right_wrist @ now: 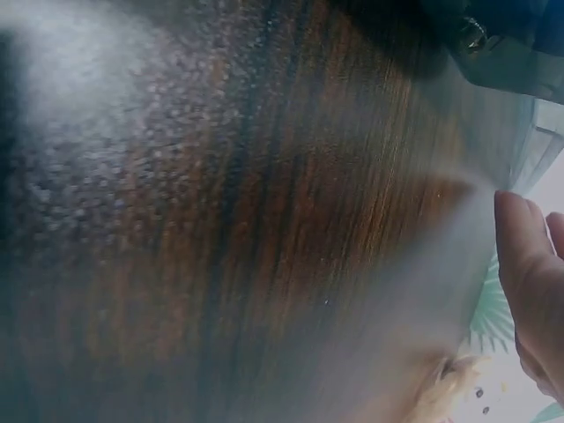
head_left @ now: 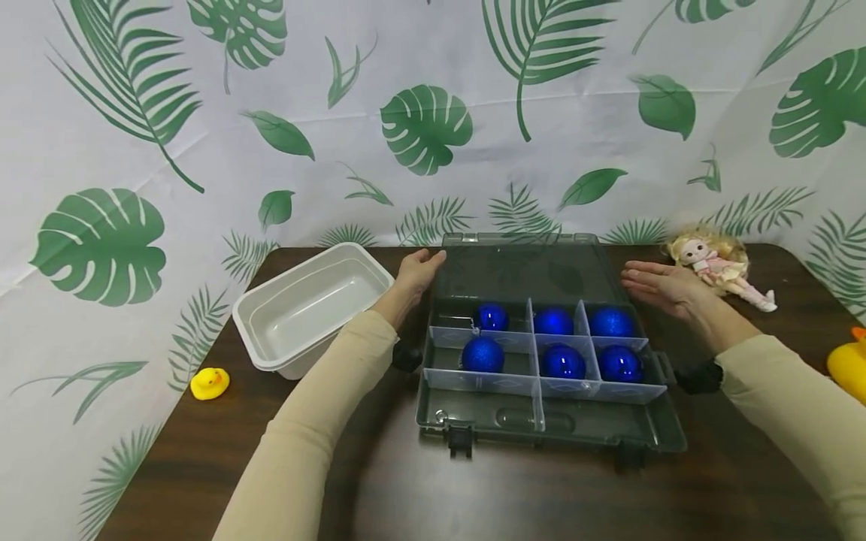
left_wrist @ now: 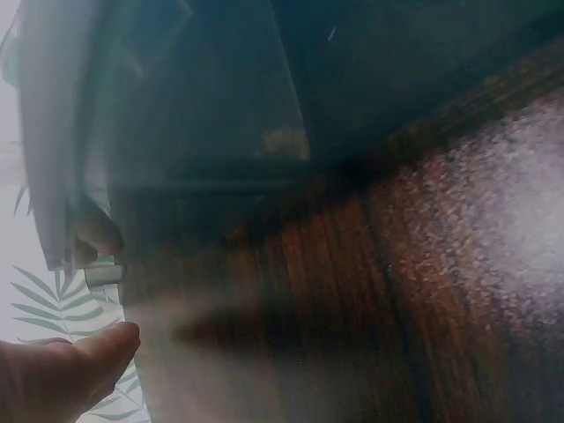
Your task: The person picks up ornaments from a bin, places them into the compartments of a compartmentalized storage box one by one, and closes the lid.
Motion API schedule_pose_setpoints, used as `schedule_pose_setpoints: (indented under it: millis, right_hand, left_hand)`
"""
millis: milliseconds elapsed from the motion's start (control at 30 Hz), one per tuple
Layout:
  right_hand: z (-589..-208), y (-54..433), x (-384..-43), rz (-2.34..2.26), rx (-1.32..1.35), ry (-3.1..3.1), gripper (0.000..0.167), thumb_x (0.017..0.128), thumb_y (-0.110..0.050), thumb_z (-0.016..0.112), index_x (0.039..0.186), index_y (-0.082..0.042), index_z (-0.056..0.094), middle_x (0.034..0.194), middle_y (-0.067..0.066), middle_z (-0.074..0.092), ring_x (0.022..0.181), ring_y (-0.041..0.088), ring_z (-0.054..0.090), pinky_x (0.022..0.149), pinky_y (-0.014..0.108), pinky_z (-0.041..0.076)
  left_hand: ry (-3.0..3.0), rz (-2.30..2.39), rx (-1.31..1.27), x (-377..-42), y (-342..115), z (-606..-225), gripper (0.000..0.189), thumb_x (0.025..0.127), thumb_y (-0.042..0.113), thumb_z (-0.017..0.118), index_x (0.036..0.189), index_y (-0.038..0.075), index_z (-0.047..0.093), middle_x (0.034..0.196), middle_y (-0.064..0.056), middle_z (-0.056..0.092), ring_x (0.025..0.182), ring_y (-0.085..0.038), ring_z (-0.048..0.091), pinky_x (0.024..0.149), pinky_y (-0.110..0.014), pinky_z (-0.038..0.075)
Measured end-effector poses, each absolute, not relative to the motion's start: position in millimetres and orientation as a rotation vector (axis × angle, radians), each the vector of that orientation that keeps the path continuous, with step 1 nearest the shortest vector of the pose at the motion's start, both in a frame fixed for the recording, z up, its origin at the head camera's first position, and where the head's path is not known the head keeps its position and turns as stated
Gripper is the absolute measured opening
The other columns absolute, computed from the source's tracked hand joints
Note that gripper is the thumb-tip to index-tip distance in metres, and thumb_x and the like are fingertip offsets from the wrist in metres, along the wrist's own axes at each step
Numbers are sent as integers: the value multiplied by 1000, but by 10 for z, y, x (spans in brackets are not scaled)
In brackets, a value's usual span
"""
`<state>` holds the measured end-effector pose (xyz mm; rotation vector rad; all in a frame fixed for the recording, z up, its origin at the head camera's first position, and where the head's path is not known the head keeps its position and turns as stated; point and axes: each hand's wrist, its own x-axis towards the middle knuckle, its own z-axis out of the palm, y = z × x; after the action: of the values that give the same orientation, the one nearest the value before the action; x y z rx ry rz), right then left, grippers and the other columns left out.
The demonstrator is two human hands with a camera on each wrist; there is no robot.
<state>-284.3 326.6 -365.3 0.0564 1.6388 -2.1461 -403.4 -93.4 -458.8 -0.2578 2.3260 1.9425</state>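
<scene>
"What did the left hand [head_left: 414, 276] have hold of?"

"Nothing that I could see. Its fingers reached out straight, tips at the left edge of the lid [head_left: 521, 274], and in the left wrist view the thumb stood apart from it. Whether the tips touched, I couldn't tell."

"And the right hand [head_left: 666, 289]?"

"Also free, fingers extended, palm turned up, just beside the lid's right edge."

"So where did the box [head_left: 467, 412] lie?"

"Right of centre in the frame, between the two hands, its long side running left to right. The lid was tipped back at the far side, toward the upper middle of the frame. I'd judge that its place between the hands mattered most: one side edge for each, with the left hand looking slightly nearer."

"What did it hold?"

"Six blue balls [head_left: 564, 362] in two rows, parted by clear dividers [head_left: 480, 382]."

"Anything further out?"

"A white tub [head_left: 318, 300] lay slantwise left of centre, just beyond the left hand, with a small yellow duck [head_left: 210, 383] at lower left. A doll [head_left: 717, 263] lay behind the right hand, toward the right of the frame. All sat on the dark table [head_left: 406, 496]."
</scene>
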Motion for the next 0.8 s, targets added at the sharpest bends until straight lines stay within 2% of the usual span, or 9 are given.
schedule_pose_setpoints:
  millis: [67,133,233,467,567,667,800]
  right_hand:
    - [-3673,3258,-2859,-2128,50,1656,29,96,-3,47,87,-20,69,87,-8,71,86,5,67,76,21,54]
    - [-3684,3249,-2873,-2112,62,1678,26,96,-4,49,88,-21,67,88,-9,70,87,4,66,77,20,53]
    - [-3684,3234,-2889,-2090,100,1714,19,95,-6,52,92,-21,64,88,-11,70,87,2,65,79,20,53]
    - [-3686,3208,-2924,-2097,157,1722,17,92,-6,56,89,-20,65,87,-11,70,86,1,65,78,20,53]
    - [-3683,3206,-2934,-2105,160,1711,20,93,-5,56,86,-20,67,87,-10,70,86,2,65,77,20,54]
    - [-3681,3201,-2940,-2123,164,1691,23,93,-4,55,83,-20,70,85,-8,71,84,3,66,75,20,54]
    - [-3684,3193,-2945,-2145,176,1670,26,93,-2,54,81,-18,71,84,-7,71,82,4,66,74,20,54]
  left_hand:
    - [2253,1958,-277,-4235,-992,-4802,80,81,48,69,145,12,37,148,-7,38,131,-24,42,97,-43,46]
    - [2219,1996,-254,-4561,-1071,-5190,93,68,61,74,143,17,40,146,-3,41,128,-24,45,88,-45,51]
    - [2171,1999,-272,-5035,-1144,-5682,103,54,69,76,141,24,43,143,2,43,128,-24,45,83,-47,52]
    - [2115,1988,-324,-4821,-1056,-5413,96,67,61,75,144,18,37,143,-3,43,126,-28,47,90,-44,50]
    - [2107,1974,-344,-5074,-1097,-5648,100,59,65,77,142,23,40,139,-1,49,123,-27,51,86,-43,52]
    - [2101,1962,-363,-5088,-1091,-5646,104,56,67,77,142,21,40,139,-2,49,123,-27,51,87,-41,52]
    - [2085,1955,-387,-4847,-1040,-5397,96,67,60,75,144,16,37,143,-5,45,127,-28,47,93,-40,49]
